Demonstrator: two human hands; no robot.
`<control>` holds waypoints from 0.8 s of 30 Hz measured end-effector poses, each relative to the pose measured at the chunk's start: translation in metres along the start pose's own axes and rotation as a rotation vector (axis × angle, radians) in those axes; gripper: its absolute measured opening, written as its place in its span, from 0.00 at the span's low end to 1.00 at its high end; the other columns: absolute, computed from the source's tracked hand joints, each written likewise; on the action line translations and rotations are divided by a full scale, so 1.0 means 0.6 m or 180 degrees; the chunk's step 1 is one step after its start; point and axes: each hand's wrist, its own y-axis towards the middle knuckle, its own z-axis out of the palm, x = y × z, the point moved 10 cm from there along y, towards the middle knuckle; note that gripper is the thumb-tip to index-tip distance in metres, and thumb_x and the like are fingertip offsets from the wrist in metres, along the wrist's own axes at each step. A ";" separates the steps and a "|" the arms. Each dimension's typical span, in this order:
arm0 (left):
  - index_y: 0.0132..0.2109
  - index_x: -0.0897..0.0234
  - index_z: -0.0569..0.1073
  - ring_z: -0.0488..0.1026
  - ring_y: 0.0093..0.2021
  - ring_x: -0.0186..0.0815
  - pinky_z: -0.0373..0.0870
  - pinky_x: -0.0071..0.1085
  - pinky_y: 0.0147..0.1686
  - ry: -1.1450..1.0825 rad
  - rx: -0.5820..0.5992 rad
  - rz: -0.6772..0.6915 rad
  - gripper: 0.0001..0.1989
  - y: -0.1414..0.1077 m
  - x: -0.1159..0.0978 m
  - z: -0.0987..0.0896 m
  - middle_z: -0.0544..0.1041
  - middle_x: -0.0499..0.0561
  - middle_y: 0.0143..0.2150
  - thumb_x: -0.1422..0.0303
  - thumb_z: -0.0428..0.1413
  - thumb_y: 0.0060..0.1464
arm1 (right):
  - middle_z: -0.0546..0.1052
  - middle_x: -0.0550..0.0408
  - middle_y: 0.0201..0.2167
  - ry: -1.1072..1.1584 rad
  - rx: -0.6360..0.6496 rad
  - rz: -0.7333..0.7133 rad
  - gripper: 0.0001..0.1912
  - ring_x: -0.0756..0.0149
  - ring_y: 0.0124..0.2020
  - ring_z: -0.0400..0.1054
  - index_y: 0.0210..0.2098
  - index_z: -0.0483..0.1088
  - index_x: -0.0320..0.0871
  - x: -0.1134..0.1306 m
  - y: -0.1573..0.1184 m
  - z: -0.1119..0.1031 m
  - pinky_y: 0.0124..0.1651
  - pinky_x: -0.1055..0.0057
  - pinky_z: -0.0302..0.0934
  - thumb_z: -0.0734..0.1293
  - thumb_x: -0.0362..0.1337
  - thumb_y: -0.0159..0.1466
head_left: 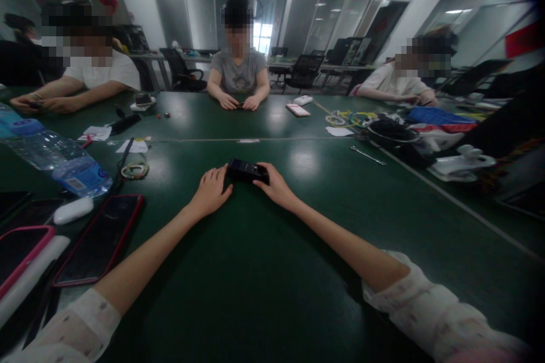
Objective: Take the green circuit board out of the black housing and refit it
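A small black handheld device (246,169) with a dark screen and small light markings lies in front of me on the green table (238,272). My right hand (272,184) grips its right end, thumb on the near side and fingers over the far side. At the left end rests my left hand (210,190), palm down, its fingers stretched out and the fingertips at the device's corner. Whether those fingertips press on the device I cannot tell.
To my left are a red-edged phone (102,241), a white case (74,210), a lying water bottle (63,159) and a bracelet (135,170). A wrench (368,155) and heaped cables (353,119) lie to the right. Several people sit around the table.
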 end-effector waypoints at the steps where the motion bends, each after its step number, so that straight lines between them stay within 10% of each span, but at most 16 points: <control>1: 0.68 0.69 0.48 0.55 0.65 0.50 0.52 0.49 0.62 0.0014 -0.0005 0.0006 0.31 0.000 0.000 0.000 0.60 0.63 0.65 0.56 0.42 0.64 | 0.69 0.46 0.51 0.0023 0.0016 0.0021 0.25 0.57 0.53 0.66 0.55 0.60 0.44 0.001 0.000 -0.001 0.57 0.54 0.61 0.69 0.33 0.60; 24: 0.67 0.69 0.50 0.54 0.66 0.49 0.53 0.49 0.62 0.0000 0.0031 -0.0023 0.31 -0.001 -0.001 -0.001 0.60 0.63 0.65 0.56 0.42 0.64 | 0.71 0.50 0.51 0.0545 0.0146 0.0304 0.25 0.59 0.54 0.68 0.53 0.60 0.46 -0.012 -0.001 0.000 0.58 0.54 0.62 0.70 0.35 0.58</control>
